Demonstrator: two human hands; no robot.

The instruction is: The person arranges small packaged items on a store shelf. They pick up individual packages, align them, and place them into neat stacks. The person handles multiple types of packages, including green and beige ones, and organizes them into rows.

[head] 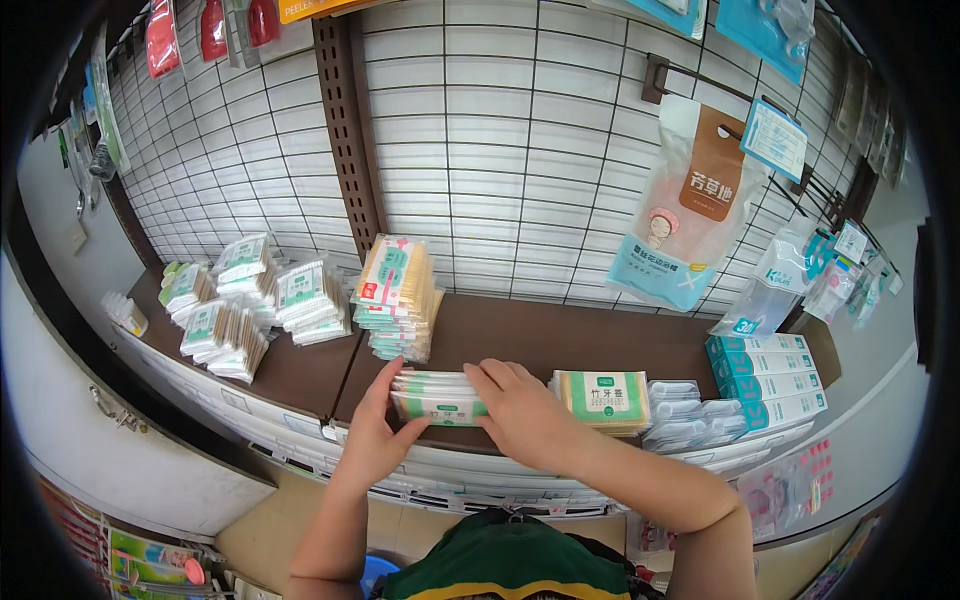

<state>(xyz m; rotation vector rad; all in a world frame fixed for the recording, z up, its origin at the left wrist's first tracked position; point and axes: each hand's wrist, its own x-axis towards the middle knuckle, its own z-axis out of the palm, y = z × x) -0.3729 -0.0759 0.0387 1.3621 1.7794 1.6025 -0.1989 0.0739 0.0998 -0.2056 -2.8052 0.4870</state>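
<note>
Between my two hands, at the front of the brown shelf [517, 322], is a row of bamboo toothpick packs [439, 401] with white and green wrapping. My left hand [382, 431] grips the row's left end, thumb along the front face. At the right end my right hand [525, 412] presses with its fingers over the top. Whether the packs touch the shelf is hard to tell. Right of my right hand lies a stack of the same toothpick packs [606, 401]. Behind my left hand rises a taller stack of toothpick packs [394, 300], the top one bearing pink and red print.
Several cotton swab packs [307, 296] lie in piles at the left. On the right are clear plastic packs [679, 412] and teal-white boxes [772, 382]. A shower cap pack [675, 217] hangs from a wire grid [487, 150]. A metal upright [349, 135] stands behind.
</note>
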